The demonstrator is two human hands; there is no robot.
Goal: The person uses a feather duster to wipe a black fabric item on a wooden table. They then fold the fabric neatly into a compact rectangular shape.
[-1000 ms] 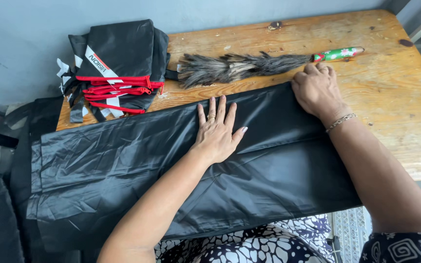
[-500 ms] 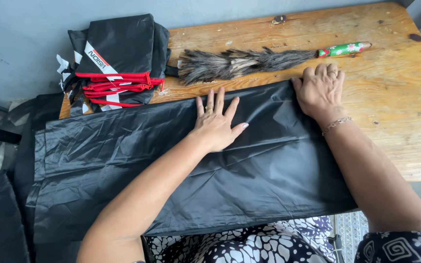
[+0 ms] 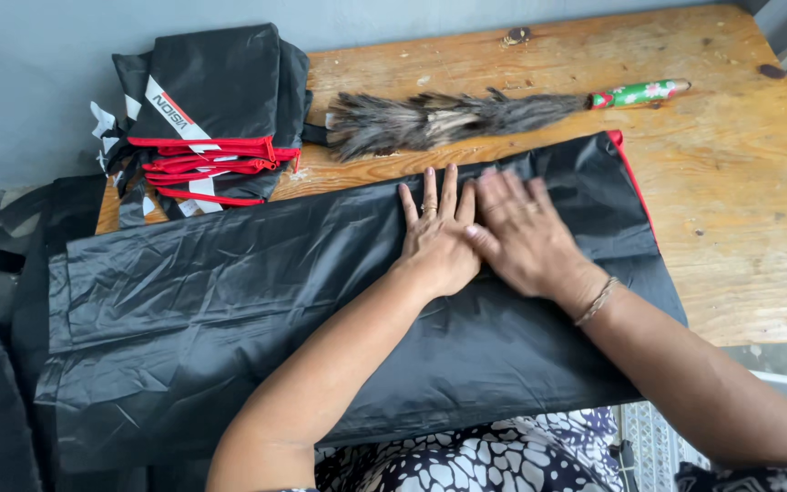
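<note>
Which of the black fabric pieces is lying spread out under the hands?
The long black sheet across the table front; both hands press flat on it. The other black pieces sit folded in a stack with red trim, at the back left.

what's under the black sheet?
The wooden table shows around the black sheet. Both palms, left hand and right hand, press flat on top. Anything beneath is covered.

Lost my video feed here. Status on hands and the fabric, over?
Left hand and right hand flat, side by side on black fabric. Fabric spread across wooden table. Feather duster and folded stack beyond, clear of the fabric.
</note>
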